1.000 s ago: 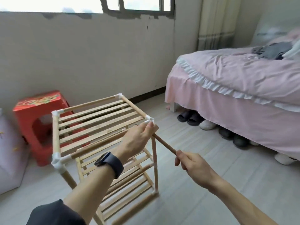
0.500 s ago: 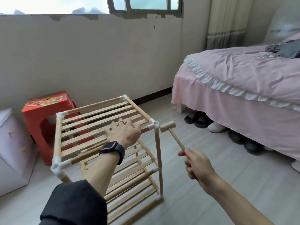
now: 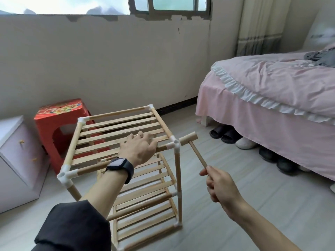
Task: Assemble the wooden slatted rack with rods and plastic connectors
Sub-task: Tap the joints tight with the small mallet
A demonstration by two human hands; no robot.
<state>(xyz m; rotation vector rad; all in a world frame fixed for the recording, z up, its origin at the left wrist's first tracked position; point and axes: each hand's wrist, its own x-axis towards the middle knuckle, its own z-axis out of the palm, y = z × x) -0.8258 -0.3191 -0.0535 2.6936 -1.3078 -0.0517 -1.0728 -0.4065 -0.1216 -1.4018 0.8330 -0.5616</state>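
Note:
The wooden slatted rack point(image 3: 116, 127) stands on the floor with three slatted tiers, round rods and white plastic connectors at the corners. My left hand point(image 3: 138, 148) rests palm down on the top tier's near rod, fingers spread over the slats. My right hand point(image 3: 220, 185) grips the handle of a small wooden mallet point(image 3: 189, 139). The mallet head touches or sits right beside the white corner connector point(image 3: 175, 143) at the top tier's near right corner.
A red plastic stool point(image 3: 59, 115) stands behind the rack on the left, next to a pale cabinet point(image 3: 16, 160). A bed with pink covers point(image 3: 272, 98) fills the right side, with several shoes point(image 3: 243, 140) under it. The wall runs behind.
My left hand has moved from the near right corner connector to lie flat on the top tier. The mallet head has come up against that corner connector.

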